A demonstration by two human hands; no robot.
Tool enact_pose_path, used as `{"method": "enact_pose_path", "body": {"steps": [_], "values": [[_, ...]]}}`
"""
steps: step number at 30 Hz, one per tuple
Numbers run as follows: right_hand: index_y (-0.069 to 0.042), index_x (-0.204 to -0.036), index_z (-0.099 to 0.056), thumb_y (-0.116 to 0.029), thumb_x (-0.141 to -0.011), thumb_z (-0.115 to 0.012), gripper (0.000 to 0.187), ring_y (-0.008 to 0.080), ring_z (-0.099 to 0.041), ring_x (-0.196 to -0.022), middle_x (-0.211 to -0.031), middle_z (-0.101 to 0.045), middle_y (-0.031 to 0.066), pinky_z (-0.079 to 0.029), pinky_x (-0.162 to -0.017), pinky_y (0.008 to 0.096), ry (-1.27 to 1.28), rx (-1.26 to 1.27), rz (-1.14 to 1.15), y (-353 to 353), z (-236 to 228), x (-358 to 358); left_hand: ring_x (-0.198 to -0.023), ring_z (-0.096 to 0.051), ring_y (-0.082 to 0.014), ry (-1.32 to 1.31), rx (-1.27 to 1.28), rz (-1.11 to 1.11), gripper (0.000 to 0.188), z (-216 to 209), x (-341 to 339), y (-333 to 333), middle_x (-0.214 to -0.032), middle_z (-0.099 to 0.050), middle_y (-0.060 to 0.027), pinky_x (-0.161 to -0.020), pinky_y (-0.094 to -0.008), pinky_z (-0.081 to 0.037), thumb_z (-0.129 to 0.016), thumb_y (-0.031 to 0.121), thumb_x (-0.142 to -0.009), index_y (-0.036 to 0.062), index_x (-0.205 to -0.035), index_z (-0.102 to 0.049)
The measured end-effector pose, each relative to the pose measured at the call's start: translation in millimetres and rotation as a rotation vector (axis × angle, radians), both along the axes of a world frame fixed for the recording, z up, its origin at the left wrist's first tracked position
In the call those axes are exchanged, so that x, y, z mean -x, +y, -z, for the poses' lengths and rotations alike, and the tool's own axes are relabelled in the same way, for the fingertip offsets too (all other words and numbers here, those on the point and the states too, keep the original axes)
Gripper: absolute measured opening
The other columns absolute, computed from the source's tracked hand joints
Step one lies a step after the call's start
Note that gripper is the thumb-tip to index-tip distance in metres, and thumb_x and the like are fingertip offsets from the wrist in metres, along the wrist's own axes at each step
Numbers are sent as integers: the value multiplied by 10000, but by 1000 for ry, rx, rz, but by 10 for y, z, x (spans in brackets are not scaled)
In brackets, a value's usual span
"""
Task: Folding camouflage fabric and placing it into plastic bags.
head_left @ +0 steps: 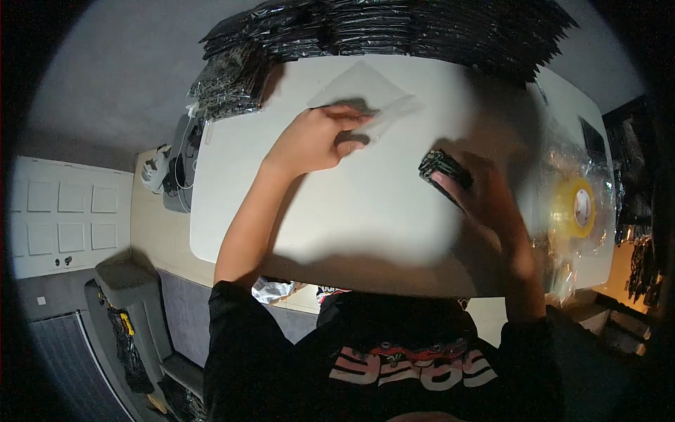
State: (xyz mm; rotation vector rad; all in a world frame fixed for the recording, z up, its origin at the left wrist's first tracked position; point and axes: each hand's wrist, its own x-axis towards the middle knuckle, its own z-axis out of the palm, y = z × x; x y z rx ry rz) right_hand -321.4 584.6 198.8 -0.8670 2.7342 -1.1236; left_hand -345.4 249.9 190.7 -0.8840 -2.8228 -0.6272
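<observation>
My left hand (316,137) is over the middle of the white table (330,211), its fingers and thumb at the near edge of a clear plastic bag (362,84). The bag lies flat toward the far side, and its right corner is lifted and creased. The fingers seem to hold that near edge, though the exact grip is partly hidden. To the right, my right hand (485,193) is wrapped round a small folded black bundle (444,167) with a glossy, layered end. My thumb presses on its side, and shadow covers much of this hand.
Black plastic packages (394,28) are piled along the far edge, with a pile of clear-wrapped dark packets (235,81) at far left. On the right, a roll of clear yellowish tape (573,207) sits among crumpled clear plastic. A grey chair (133,295) stands at lower left.
</observation>
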Motion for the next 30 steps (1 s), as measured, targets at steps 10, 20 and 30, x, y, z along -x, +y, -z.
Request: {"method": "enact_pose_path", "body": {"steps": [10,20,30], "values": [[-51,-1076,-753,-492,-1017,-645,458,304,-721,-758,-857,-737,174,-555,-752,426,-317,-101,111,-104,-120,-27,-560,-681,-348,172,-55,-128,310,24,-53,170,-710,-694,-192,-603,-419,-562,-672,300,-1005,147,-1257,-769],[-25,-1177,-716,-468,-995,-667,482,115,-664,-826,-949,-723,42,-513,-763,266,-897,692,323,-220,91,-32,-632,-733,-251,299,-205,0,254,121,-226,453,-885,-791,-58,-587,-363,-606,-668,199,-974,166,-1203,-772],[-28,-1066,-722,-391,-1049,-629,374,91,-643,-735,-843,-707,16,-521,-687,268,-674,735,204,-272,219,-4,-534,-701,-239,191,-273,-57,239,84,-267,543,-765,-765,-71,-513,-342,-570,-663,167,-989,135,-1196,-777]]}}
